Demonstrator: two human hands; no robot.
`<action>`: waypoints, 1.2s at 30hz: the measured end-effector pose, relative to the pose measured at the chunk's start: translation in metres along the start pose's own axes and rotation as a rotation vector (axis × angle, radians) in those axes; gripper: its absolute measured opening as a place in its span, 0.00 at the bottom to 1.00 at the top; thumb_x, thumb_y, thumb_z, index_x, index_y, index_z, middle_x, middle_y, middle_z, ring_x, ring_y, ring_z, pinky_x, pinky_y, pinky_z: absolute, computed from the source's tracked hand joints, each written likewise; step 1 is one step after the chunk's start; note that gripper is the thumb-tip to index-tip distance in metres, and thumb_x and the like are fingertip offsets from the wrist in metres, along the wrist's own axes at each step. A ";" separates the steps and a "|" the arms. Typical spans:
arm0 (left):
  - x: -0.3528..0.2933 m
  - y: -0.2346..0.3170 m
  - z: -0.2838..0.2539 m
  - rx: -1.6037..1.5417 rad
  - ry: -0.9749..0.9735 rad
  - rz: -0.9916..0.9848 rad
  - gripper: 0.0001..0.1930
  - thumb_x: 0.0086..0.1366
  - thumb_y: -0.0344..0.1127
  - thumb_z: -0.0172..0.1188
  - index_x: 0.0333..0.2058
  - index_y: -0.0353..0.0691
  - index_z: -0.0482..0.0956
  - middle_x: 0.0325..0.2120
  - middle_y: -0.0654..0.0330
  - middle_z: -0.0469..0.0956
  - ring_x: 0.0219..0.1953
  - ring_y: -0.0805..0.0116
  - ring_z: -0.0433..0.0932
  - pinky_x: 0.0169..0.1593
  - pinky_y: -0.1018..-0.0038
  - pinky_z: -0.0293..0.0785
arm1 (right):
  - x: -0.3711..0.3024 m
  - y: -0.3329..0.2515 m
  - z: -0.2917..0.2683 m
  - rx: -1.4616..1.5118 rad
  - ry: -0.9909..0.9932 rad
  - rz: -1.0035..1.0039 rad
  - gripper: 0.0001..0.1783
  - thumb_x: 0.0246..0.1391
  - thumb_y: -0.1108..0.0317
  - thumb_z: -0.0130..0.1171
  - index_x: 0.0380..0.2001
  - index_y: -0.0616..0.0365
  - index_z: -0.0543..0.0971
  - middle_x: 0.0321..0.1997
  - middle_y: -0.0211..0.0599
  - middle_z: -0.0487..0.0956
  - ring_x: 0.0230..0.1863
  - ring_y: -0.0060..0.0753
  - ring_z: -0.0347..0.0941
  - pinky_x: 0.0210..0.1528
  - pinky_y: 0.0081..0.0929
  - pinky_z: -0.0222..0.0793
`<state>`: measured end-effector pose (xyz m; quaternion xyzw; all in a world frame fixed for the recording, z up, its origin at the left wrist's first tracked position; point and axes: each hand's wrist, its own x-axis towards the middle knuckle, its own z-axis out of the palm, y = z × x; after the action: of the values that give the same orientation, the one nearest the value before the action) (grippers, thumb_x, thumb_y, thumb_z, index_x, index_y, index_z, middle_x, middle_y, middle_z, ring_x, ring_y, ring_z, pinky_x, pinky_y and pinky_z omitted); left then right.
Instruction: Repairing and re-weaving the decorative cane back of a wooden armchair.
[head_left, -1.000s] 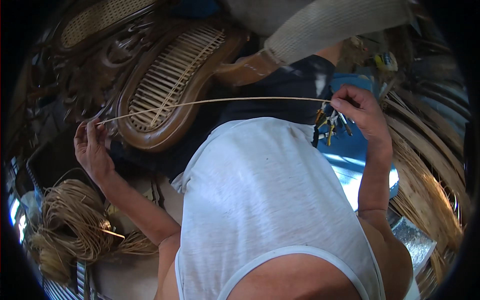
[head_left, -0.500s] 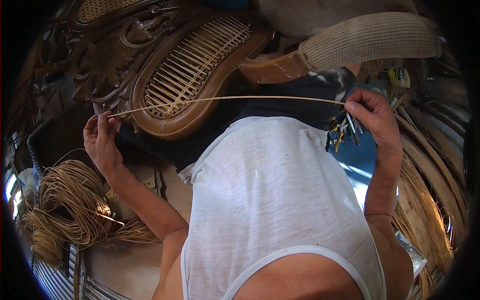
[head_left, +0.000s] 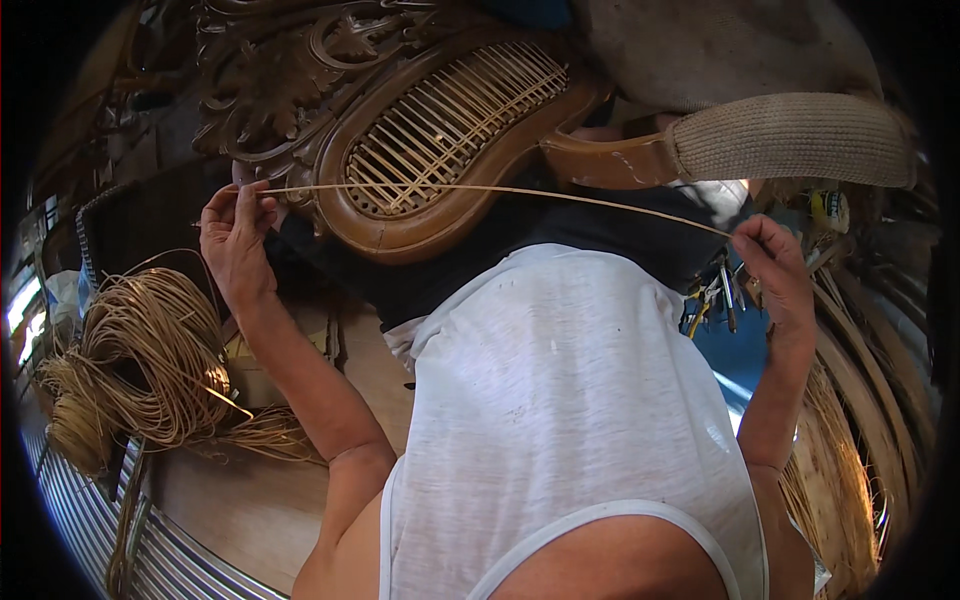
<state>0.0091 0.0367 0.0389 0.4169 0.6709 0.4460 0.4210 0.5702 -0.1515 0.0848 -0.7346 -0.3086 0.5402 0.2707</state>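
White tank top (head_left: pixel 560 430) on the person's torso fills the space between and below the hands. Carved brown wooden frame (head_left: pixel 385 240) lies above and between the hands, closer to the left one; its curved opening is crossed by rows of pale strips (head_left: pixel 440 130), with more running lengthwise along one side. Long fibre bundle (head_left: pixel 835 450) below and right of the right hand. Woven-wrapped curved arm (head_left: pixel 790 140) of tan cord above the right hand, joined to a brown wooden piece. Coil of thin tan strands (head_left: pixel 160 340) below and left of the left hand. Hands well apart: left hand (head_left: pixel 240 240) raised, right hand (head_left: pixel 780 270) slightly lower, each pinching near one end of the thin pale strand between thumb and fingers. Small tools (head_left: pixel 728 295) just left of the right hand. Yellow-and-black container (head_left: pixel 830 208) above right of it. Thin pale strand (head_left: pixel 580 199) spans hand to hand, bowed slightly upward, passing over the opening's lower end; contact there, cannot tell.
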 end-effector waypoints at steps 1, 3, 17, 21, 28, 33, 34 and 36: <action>0.000 0.001 0.001 -0.002 -0.016 0.009 0.12 0.72 0.33 0.66 0.48 0.36 0.74 0.40 0.53 0.87 0.35 0.74 0.84 0.39 0.81 0.80 | 0.002 0.003 -0.001 0.010 0.012 0.017 0.06 0.62 0.66 0.67 0.35 0.55 0.80 0.27 0.13 0.70 0.28 0.05 0.59 0.31 0.12 0.52; -0.001 0.001 0.004 0.003 -0.029 0.007 0.12 0.72 0.33 0.66 0.48 0.36 0.74 0.39 0.53 0.87 0.35 0.74 0.84 0.38 0.81 0.80 | 0.005 0.010 -0.004 0.055 0.019 0.038 0.07 0.62 0.66 0.67 0.34 0.55 0.80 0.26 0.13 0.69 0.26 0.05 0.58 0.30 0.12 0.51; -0.008 -0.002 -0.027 0.209 -0.005 -0.025 0.10 0.74 0.33 0.63 0.48 0.37 0.74 0.40 0.53 0.86 0.35 0.73 0.84 0.38 0.81 0.79 | 0.002 0.017 0.010 0.575 -0.138 -0.123 0.07 0.62 0.69 0.65 0.31 0.53 0.76 0.26 0.19 0.68 0.26 0.13 0.60 0.32 0.16 0.54; -0.008 -0.017 -0.079 0.171 0.102 0.005 0.11 0.74 0.32 0.62 0.50 0.37 0.72 0.41 0.53 0.85 0.35 0.72 0.84 0.39 0.79 0.80 | -0.006 -0.008 0.042 0.469 -0.205 -0.147 0.09 0.60 0.68 0.68 0.29 0.53 0.77 0.24 0.18 0.69 0.26 0.12 0.60 0.31 0.16 0.52; -0.023 -0.034 -0.147 0.229 0.235 -0.004 0.11 0.74 0.32 0.62 0.50 0.37 0.72 0.41 0.53 0.85 0.35 0.73 0.83 0.38 0.79 0.80 | 0.012 -0.029 0.084 0.384 -0.165 -0.052 0.09 0.58 0.66 0.71 0.28 0.54 0.80 0.21 0.18 0.70 0.24 0.11 0.59 0.29 0.16 0.52; -0.023 -0.042 -0.152 0.178 0.238 -0.030 0.12 0.74 0.32 0.63 0.50 0.37 0.72 0.40 0.53 0.86 0.35 0.72 0.83 0.38 0.79 0.79 | 0.016 -0.029 0.089 0.368 -0.155 -0.050 0.09 0.57 0.65 0.71 0.28 0.54 0.81 0.20 0.18 0.70 0.24 0.11 0.59 0.29 0.16 0.52; -0.023 -0.043 -0.152 0.213 0.235 -0.008 0.12 0.74 0.32 0.63 0.50 0.37 0.72 0.40 0.53 0.86 0.35 0.72 0.83 0.38 0.79 0.79 | 0.016 -0.028 0.089 0.372 -0.152 -0.048 0.09 0.57 0.65 0.71 0.28 0.53 0.81 0.20 0.18 0.70 0.24 0.11 0.59 0.29 0.16 0.52; -0.021 -0.044 -0.151 0.160 0.251 -0.066 0.12 0.74 0.32 0.63 0.50 0.37 0.72 0.40 0.53 0.86 0.35 0.72 0.83 0.38 0.79 0.79 | 0.015 -0.029 0.091 0.378 -0.149 -0.042 0.09 0.57 0.65 0.72 0.28 0.53 0.81 0.20 0.18 0.70 0.23 0.11 0.59 0.29 0.16 0.52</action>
<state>-0.1337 -0.0311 0.0388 0.3678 0.7651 0.4256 0.3135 0.4820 -0.1152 0.0716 -0.6221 -0.2362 0.6357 0.3912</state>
